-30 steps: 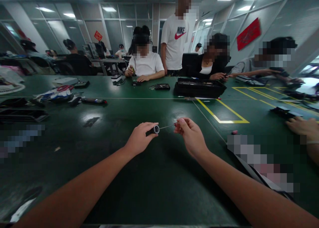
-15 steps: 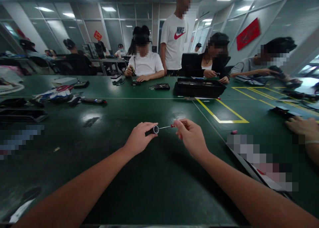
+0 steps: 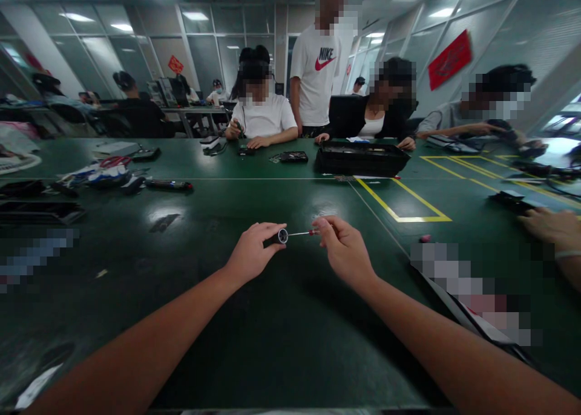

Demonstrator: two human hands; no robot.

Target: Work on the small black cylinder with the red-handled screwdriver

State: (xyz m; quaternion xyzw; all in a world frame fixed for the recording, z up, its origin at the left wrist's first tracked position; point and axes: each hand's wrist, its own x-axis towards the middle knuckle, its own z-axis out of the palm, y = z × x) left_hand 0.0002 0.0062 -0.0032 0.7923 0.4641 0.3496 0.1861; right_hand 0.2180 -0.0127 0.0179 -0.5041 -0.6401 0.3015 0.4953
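Over the green table (image 3: 290,318), my left hand (image 3: 252,253) is closed around a small black cylinder (image 3: 273,239) with a pale ring at its end, which faces right. My right hand (image 3: 345,245) pinches the red handle of a thin screwdriver (image 3: 312,232). Its metal shaft points left and its tip reaches the ringed end of the cylinder. How deep the tip sits inside cannot be made out. Part of the cylinder is hidden by my left fingers, and the rear of the handle by my right fingers.
A black open box (image 3: 362,160) stands across the table before seated people. Left lie a dark pen-like tool (image 3: 169,185), a heap of cables (image 3: 106,173) and black trays (image 3: 39,212). Another person's hand (image 3: 547,230) rests at the right edge. Yellow tape (image 3: 424,219) marks the tabletop.
Both my hands keep the same hold, with the screwdriver still at the cylinder's end. Across the table, a seated person's hands have moved apart to the two sides of the black box.
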